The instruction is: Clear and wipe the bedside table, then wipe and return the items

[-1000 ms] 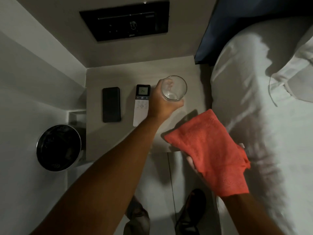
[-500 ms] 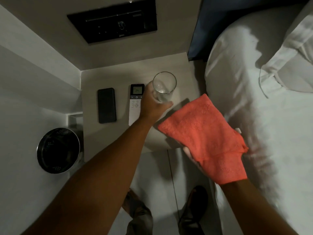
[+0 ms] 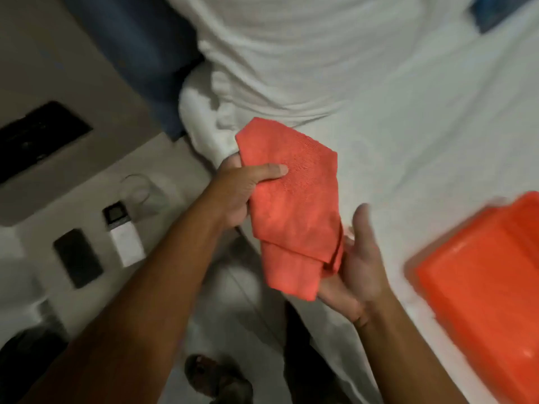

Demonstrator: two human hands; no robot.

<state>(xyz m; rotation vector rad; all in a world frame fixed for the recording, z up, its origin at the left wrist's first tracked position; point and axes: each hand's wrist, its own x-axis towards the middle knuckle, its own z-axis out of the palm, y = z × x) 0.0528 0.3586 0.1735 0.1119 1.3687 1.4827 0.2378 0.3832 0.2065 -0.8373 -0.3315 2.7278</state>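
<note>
White bed (image 3: 393, 118) filling the frame from 12 to 4 o'clock, rumpled linen bunched toward the top. Dark blue headboard panel (image 3: 140, 53) at 11 o'clock, just beside the bed's corner. Pale table (image 3: 96, 185) at 9 o'clock, tucked between wall and bed. Orange tub (image 3: 490, 281) at 4 o'clock, lying on the bed, edges blurred. Black wall panel (image 3: 38, 138) at 10 o'clock above the table. Orange cloth (image 3: 294, 205) near the centre, folded over, hanging above the bed's edge, clear of the table. Left hand (image 3: 236, 193) at the cloth's upper left, grip pinched on the cloth, thumb pressed across the front face and fingers behind. Right hand (image 3: 358, 266) at 5 o'clock below the cloth, grip spread apart, palm up, the cloth's lower fold resting against the fingers. On the table, from 9 toward 10 o'clock: black phone (image 3: 78, 258) lying flat, white remote (image 3: 124, 237) just beside it, clear glass (image 3: 140, 192) standing beyond the remote, blurred. Dark sandal (image 3: 218, 377) on the floor at 6 o'clock.
</note>
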